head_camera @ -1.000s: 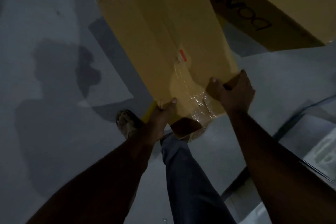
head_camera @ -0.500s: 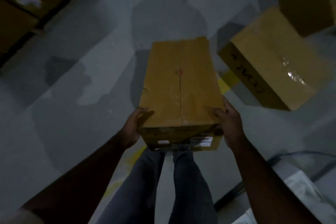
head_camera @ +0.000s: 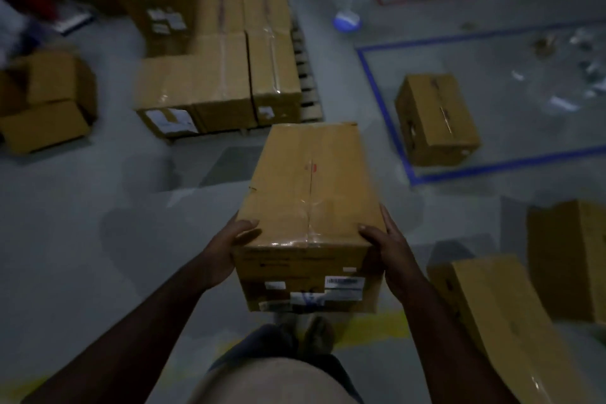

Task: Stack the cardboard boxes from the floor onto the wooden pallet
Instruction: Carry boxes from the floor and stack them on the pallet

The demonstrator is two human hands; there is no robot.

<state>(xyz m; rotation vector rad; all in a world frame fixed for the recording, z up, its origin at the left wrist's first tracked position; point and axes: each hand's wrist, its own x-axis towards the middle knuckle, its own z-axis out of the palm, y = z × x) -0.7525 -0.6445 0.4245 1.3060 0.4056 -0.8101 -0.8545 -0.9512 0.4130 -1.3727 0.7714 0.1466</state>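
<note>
Cardboard box [head_camera: 311, 193] up off the floor, carried lengthwise at waist height: left hand [head_camera: 226, 251] and right hand [head_camera: 390, 256] clamp its near corners, thumbs on top, steadying it. Ahead lies the wooden pallet [head_camera: 308, 82], already loaded with boxes [head_camera: 226, 75], likely the drop point.

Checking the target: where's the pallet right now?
Head view, upper centre-left: the pallet lies beyond the carried box, already loaded with boxes.
</note>
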